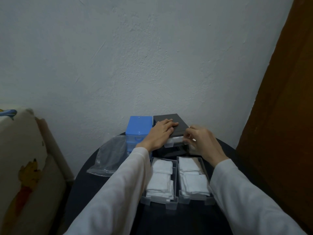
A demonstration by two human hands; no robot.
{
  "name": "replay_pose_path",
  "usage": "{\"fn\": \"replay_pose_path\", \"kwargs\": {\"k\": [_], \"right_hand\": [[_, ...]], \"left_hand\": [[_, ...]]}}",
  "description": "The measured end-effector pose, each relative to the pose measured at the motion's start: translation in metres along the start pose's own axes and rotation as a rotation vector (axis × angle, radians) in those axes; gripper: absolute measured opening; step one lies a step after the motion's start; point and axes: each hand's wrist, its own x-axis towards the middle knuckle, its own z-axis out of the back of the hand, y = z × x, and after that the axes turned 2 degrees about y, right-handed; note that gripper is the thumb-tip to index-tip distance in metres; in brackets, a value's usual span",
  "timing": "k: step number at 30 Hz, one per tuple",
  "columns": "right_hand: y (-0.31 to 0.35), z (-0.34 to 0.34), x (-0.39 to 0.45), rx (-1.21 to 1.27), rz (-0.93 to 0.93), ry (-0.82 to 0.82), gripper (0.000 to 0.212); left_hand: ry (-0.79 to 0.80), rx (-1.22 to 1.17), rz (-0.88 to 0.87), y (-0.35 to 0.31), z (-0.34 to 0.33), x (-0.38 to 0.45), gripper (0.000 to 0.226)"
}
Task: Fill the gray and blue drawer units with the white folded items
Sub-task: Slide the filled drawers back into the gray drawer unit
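A gray drawer unit and a blue drawer unit stand side by side at the back of a dark round table. My left hand lies flat on the gray unit's top. My right hand is at the unit's front right, fingers curled at the top clear drawer, which holds white items. Two clear drawers sit out on the table in front, both filled with white folded items.
A crumpled clear plastic bag lies left of the blue unit. A bed or cushion with a cartoon print stands at the left. A brown wooden door is at the right, a pale wall behind.
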Motion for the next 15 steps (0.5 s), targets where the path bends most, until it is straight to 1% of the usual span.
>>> {"fn": "replay_pose_path", "kwargs": {"k": [3, 7, 10, 12, 13, 14, 15], "right_hand": [[-0.003, -0.001, 0.001, 0.057, -0.060, -0.026, 0.014], [-0.001, -0.003, 0.007, 0.047, -0.130, 0.003, 0.016], [0.001, -0.005, -0.001, 0.060, -0.173, -0.009, 0.013], [0.004, -0.004, -0.011, 0.103, -0.241, -0.036, 0.009], [0.006, -0.003, -0.017, 0.127, -0.290, -0.030, 0.005], [0.010, -0.002, -0.023, 0.144, -0.350, 0.008, 0.008], [0.013, -0.002, -0.030, 0.147, -0.411, 0.073, 0.016]], "left_hand": [[-0.002, 0.005, -0.002, 0.000, -0.001, 0.001, 0.039], [-0.010, -0.005, 0.000, 0.001, -0.002, 0.001, 0.039], [-0.008, -0.005, 0.003, 0.000, -0.002, 0.001, 0.040], [-0.010, 0.002, 0.003, -0.002, -0.002, 0.000, 0.040], [-0.012, 0.000, 0.003, -0.002, -0.003, -0.001, 0.040], [-0.012, -0.007, 0.006, -0.003, -0.003, -0.001, 0.040], [-0.008, -0.016, 0.015, -0.004, -0.003, -0.002, 0.041]]}}
